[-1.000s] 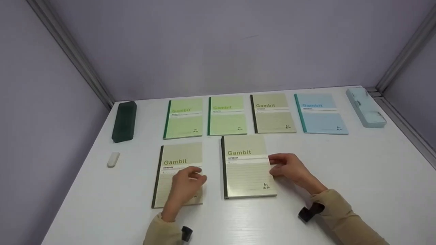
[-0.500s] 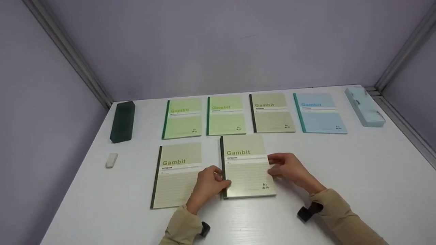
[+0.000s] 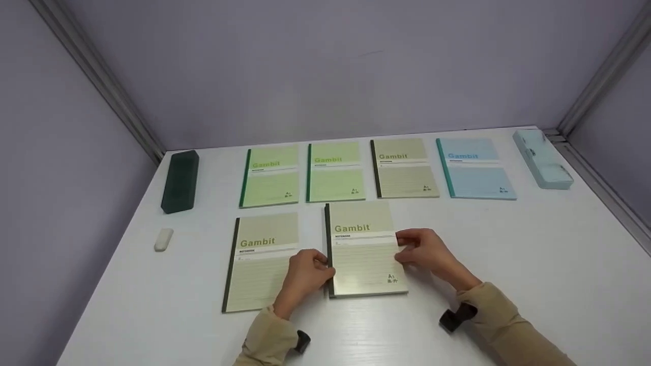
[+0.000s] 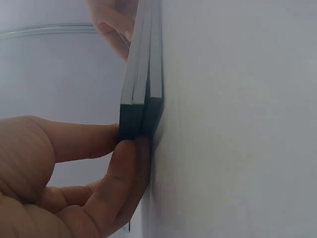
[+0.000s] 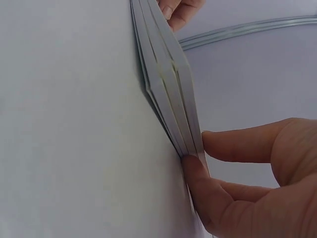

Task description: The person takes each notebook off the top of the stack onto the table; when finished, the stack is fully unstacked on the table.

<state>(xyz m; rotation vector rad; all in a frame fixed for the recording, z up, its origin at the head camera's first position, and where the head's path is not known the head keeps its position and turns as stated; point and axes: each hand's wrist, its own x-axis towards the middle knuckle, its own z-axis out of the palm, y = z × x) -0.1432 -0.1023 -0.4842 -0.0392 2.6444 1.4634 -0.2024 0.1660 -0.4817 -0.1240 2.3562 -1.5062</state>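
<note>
A stack of notebooks [image 3: 363,259], khaki cover on top and dark spine at left, lies at the middle front in the head view. My left hand [image 3: 305,274] holds its spine side, thumb at the top cover and fingers against the spine. At the right edge, my right hand [image 3: 427,252] grips the stack between thumb and fingers. Side on, the wrist views show about three layers in the stack [image 5: 171,94], with a small gap above the lowest notebook [image 4: 156,59]. Another khaki notebook [image 3: 264,279] lies to the left, partly behind my left forearm.
Behind lie two green notebooks [image 3: 272,185] [image 3: 335,183], a khaki notebook [image 3: 407,178] and a blue notebook [image 3: 480,180] in a row. A dark green case [image 3: 180,182] and white eraser [image 3: 164,239] are at left, a pale blue case [image 3: 543,160] at far right. Walls enclose the white table [image 3: 549,264].
My left hand has moved right, from over the left khaki notebook to the spine of the stack, and now holds it. My right hand stays at the right edge.
</note>
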